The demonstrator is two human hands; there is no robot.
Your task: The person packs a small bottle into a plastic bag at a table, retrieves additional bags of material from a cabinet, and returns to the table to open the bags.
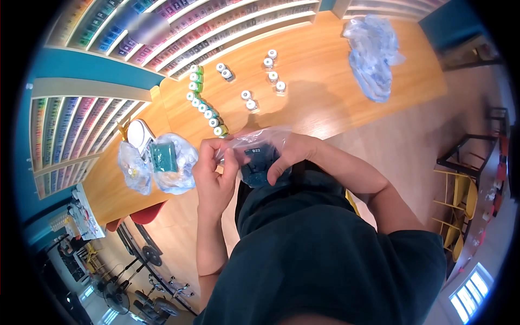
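At the left end of the bench (pixel 103 187), I register a small bluish plastic bag (pixel 134 170). Just right of it, a teal packet (pixel 164 157) lies on a second bluish plastic bag (pixel 186 162); a white device (pixel 140 135) sits behind them. Next, a winding row of white-capped bottles (pixel 202 108) runs from far to near. My left hand (pixel 215 176) is at the clear bag (pixel 264 162), thumb and index fingers narrow, pinching its upper left part. The clear bag, marked "B22" and holding dark blue-teal contents, is in front of the torso at the near bench edge. My right hand (pixel 290 154) grips its right side, thumb across the front. Beyond the hands, four pairs of white-capped bottles (pixel 272 76) stand apart on the bench. At the far right lies a crumpled bluish plastic bag (pixel 374 57).
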